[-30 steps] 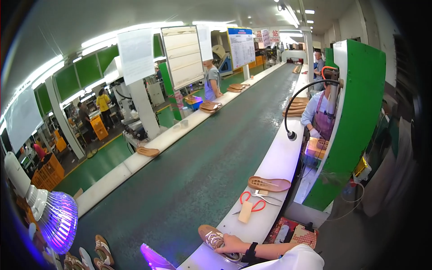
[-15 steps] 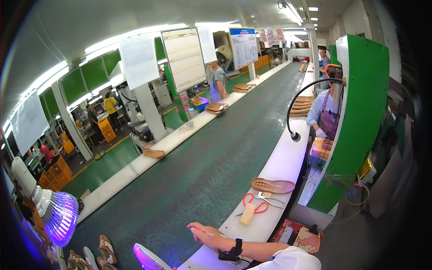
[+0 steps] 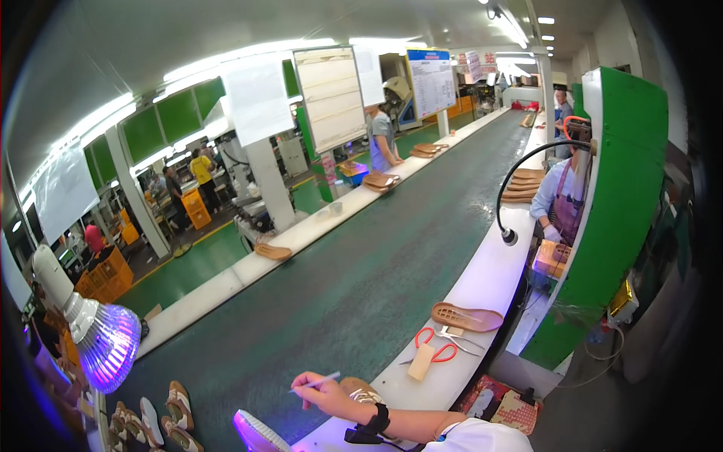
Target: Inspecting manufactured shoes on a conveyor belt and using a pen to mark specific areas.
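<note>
My right hand (image 3: 320,394) is over the near edge of the belt, its fingers closed round a slim pale pen-like stick (image 3: 330,377). A brown shoe with pale laces or straps (image 3: 360,389) lies just behind that wrist, partly hidden by the arm. Low in the picture, a shoe with a white sole (image 3: 258,432) is tilted up and lit violet; the lower edge cuts it off. My left hand does not show. On the white ledge to the right are red-handled scissors (image 3: 446,352), a tan block (image 3: 422,362), metal pliers (image 3: 463,340) and a brown shoe sole (image 3: 467,317).
A dark green conveyor belt (image 3: 354,260) runs away between white ledges. Several shoes (image 3: 178,405) stand at the lower left below a violet lamp (image 3: 109,346). A bent-neck lamp (image 3: 509,236) hangs over the right ledge. A co-worker (image 3: 556,200) sits behind the green panel (image 3: 614,218).
My view has swung slightly left, shifting the scene rightward. My right hand with the stick has turned, so the stick shows more plainly. The brown laced shoe behind the wrist has come into view.
</note>
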The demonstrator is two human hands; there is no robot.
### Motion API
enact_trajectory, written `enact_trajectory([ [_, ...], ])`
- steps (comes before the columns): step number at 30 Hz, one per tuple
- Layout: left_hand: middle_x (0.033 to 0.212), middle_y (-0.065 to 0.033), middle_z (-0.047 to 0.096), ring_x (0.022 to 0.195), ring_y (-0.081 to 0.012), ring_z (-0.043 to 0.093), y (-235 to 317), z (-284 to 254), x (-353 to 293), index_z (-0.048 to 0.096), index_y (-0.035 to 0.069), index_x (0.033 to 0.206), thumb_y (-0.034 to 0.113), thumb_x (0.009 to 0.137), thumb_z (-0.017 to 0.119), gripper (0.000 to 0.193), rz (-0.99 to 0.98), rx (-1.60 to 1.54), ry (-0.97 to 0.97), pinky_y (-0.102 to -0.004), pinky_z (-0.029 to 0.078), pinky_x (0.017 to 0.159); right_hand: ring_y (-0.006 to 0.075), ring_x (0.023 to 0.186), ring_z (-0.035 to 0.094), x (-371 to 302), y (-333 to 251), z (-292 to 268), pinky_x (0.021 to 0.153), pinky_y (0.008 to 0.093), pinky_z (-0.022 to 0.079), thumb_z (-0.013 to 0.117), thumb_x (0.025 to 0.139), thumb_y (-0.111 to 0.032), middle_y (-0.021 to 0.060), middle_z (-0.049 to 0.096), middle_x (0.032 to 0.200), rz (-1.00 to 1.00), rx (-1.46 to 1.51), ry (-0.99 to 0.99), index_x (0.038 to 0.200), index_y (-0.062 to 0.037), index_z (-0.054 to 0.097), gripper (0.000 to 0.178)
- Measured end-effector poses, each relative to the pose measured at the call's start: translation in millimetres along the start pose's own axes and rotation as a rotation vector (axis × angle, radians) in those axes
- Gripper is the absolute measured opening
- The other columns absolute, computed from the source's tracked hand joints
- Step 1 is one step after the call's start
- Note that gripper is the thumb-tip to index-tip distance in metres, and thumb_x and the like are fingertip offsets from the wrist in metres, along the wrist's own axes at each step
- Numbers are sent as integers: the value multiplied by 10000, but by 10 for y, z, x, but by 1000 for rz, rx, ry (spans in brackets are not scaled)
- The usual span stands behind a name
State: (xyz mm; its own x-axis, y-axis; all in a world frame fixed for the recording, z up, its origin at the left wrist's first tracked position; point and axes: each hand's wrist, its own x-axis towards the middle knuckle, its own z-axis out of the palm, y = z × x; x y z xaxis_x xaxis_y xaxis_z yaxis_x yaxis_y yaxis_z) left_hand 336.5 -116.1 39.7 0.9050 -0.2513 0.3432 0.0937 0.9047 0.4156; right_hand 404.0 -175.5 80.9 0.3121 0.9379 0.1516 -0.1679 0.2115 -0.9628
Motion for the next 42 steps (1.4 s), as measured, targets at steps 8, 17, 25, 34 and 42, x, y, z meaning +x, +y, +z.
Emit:
enact_trajectory([
  [8, 1339, -280, 368, 1219, -430, 413, -871, 853, -1613, 186, 7, 1414, 257, 493, 637, 1055, 703, 259, 674, -546, 403, 985, 104, 545, 553, 183, -407, 182, 495, 241, 484, 469, 965, -207, 44, 545, 741, -94, 441, -114, 957, -14, 528, 202],
  [17, 1400, -276, 291, 1260, -410, 374, -1237, 852, -2037, 158, 73, 1446, 209, 486, 648, 1086, 795, 253, 832, -541, 322, 1038, 102, 552, 557, 254, -533, 739, 473, 237, 483, 480, 955, -195, 56, 558, 743, -21, 410, -321, 1006, 3, 537, 212],
  [25, 1420, -130, 328, 1310, -257, 340, -1350, 1119, -1997, 203, 0, 1425, 60, 486, 641, 1038, 920, 331, 911, -358, 264, 1095, 71, 487, 480, 169, -519, 1076, 421, 219, 405, 467, 958, -191, 4, 509, 644, 13, 255, -383, 899, -37, 508, 170],
  [34, 1390, -91, 355, 1278, -191, 362, -1284, 1336, -1939, 199, 28, 1438, 96, 512, 756, 1083, 839, 627, 1028, -314, 279, 1057, 61, 417, 447, 192, -553, 1188, 366, 209, 359, 461, 951, -194, -12, 479, 587, -14, 113, -378, 872, -40, 506, 179],
  [42, 1305, -88, 434, 1208, -196, 440, -1227, 1311, -1953, 227, 22, 1418, 126, 476, 687, 1053, 736, 590, 997, -316, 313, 1033, 59, 416, 447, 210, -515, 1179, 364, 212, 356, 449, 947, -176, -12, 473, 576, -21, 70, -344, 862, -38, 508, 173],
])
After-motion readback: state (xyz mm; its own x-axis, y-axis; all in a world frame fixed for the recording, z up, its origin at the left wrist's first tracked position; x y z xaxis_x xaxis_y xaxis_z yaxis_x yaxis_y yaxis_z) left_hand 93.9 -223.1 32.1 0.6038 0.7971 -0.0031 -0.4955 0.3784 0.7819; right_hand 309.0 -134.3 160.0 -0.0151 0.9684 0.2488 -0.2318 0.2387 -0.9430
